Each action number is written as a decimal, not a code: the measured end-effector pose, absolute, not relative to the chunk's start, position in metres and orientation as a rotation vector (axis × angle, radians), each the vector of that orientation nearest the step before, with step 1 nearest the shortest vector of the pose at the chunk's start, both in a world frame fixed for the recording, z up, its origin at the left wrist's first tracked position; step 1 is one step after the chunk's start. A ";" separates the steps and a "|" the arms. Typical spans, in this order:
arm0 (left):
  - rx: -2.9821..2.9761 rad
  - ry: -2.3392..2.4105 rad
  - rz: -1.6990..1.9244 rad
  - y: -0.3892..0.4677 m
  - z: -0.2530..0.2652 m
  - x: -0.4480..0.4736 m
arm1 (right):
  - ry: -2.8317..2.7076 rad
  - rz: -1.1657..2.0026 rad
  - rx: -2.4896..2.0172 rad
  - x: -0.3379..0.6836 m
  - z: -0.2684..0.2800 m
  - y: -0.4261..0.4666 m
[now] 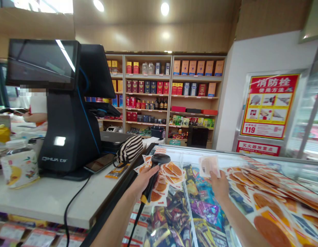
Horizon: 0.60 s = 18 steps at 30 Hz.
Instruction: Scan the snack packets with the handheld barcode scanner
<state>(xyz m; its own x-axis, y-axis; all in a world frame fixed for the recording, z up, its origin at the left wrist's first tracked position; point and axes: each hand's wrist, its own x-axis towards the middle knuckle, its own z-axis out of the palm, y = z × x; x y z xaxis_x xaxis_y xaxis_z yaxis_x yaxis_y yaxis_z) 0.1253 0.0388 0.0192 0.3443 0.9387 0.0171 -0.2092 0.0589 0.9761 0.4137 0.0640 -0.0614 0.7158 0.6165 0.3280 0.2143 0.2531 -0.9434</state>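
My left hand (144, 181) is wrapped round the handle of a black-and-yellow barcode scanner (161, 158), whose cord runs down toward me. Its head points away over a glass-topped freezer (181, 149). Farther right, my right hand (220, 187) pinches a flat, pale pinkish-white packet (208, 166) above the glass; its print is too blurred to read. Flat packages with round orange-brown pictures (171, 169) lie on the glass around the scanner. More such packages (269, 199) spread in overlapping rows at the right. Colourful wrapped ice creams (174, 212) show beneath the glass.
On the white counter (63, 195) at left stand a cash register (68, 137), a phone (101, 163), a striped pouch (130, 149) and a white printed bag (20, 168). A person's arm (37, 116) shows behind the register. Shelves (148, 77) of boxes and bottles line the back wall.
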 end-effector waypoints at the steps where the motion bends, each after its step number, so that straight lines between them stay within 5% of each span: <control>1: 1.173 0.816 1.061 0.039 0.021 0.122 | -0.859 0.228 -1.427 0.406 -0.064 0.068; 18: 1.147 1.029 1.188 0.023 0.029 0.089 | -1.990 0.132 -1.430 0.290 -0.071 0.130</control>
<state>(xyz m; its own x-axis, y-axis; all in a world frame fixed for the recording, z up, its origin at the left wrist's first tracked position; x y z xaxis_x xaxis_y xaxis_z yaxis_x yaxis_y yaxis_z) 0.0886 0.0231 0.0293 0.1083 0.9941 -0.0003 -0.1424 0.0158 0.9897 0.2899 0.1297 -0.0707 -0.1707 0.8718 0.4591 0.8038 0.3927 -0.4469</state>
